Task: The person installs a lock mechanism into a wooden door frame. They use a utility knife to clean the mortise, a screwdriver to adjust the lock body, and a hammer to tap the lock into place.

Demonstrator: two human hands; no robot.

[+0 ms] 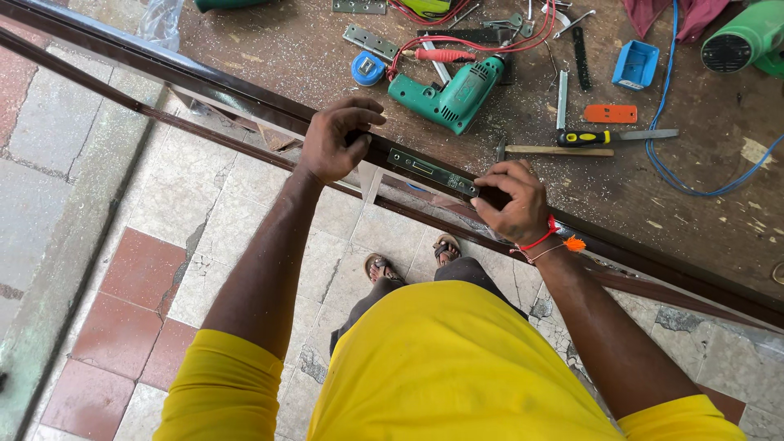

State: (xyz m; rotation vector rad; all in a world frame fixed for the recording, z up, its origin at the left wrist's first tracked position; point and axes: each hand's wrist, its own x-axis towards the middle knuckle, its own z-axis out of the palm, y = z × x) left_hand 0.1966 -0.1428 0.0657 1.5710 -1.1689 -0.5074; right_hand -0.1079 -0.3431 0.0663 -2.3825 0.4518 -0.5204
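Hands [339, 139] [510, 200] grip the lock plate [431, 172], lengthwise along the slanting brown frame [204, 86].

Dark brown frame bar [245, 98] with a silvery grey lock plate [431, 171] set in it. Green drill [453, 94], red cable [490, 45], blue wire [694, 184], orange plate [611, 113], little blue box [635, 64]. Screwdriver [584, 137] handle is yellow and black. Yellow shirt [449, 367], red wrist thread [543, 238]. Floor [139, 269] is grey and reddish tiles.

Green drill [452, 95], hammer [555, 150], blue tape measure [367, 69], orange block [610, 113].
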